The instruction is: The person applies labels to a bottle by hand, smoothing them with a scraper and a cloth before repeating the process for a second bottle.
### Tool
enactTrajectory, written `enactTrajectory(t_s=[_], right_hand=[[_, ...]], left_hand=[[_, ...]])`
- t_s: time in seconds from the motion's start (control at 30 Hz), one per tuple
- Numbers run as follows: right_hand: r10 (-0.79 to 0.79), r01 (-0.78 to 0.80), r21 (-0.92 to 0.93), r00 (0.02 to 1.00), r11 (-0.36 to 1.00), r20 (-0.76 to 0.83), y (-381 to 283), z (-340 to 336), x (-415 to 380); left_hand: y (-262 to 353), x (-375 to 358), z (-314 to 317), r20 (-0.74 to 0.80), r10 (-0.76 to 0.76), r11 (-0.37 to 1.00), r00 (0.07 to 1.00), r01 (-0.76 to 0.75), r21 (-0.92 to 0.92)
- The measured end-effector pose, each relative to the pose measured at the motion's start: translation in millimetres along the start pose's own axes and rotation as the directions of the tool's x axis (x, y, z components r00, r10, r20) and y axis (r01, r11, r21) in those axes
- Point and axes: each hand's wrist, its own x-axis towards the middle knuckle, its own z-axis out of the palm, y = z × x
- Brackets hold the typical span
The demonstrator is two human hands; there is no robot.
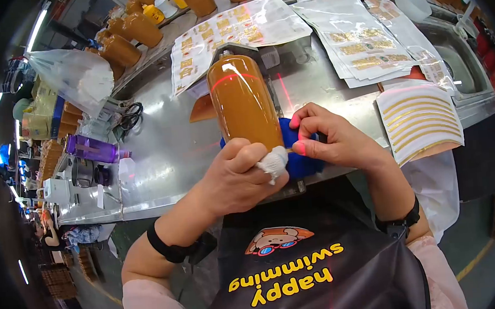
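Steel worktop (162, 178), one, with one purple bottle (91, 149), one pair of black scissors (130, 118) and several gold-patterned sheets (361, 44), their print too small to read; one black apron (323, 235), lettered "happy swimming" in yellow. One glossy amber-brown cylinder (243, 102), red line across it, lies with its near end by one blue pad (305, 164). My hands, two: left (240, 175) closed on one bunched white cloth (273, 163) against the cylinder, right (330, 139) pinching something thin beside it.

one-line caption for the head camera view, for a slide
Left hand presses a white cloth against a glossy brown vessel, right hand pinching close by.
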Motion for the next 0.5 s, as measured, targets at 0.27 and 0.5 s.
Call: enactTrajectory(t_s=[0.27, 0.5], right_hand=[[-0.058, 0.053, -0.102, 0.997, 0.993, -0.050, -2, 6, 0], [-0.044, 0.039, -0.071, 0.997, 0.997, -0.066, -3, 5, 0]], left_hand=[[15, -25, 7, -0.144, -0.225, 0.973, 0.964, 0.215, -0.086], [13, -10, -4, -0.084, -0.177, 0.984, 0.981, 0.175, -0.033]])
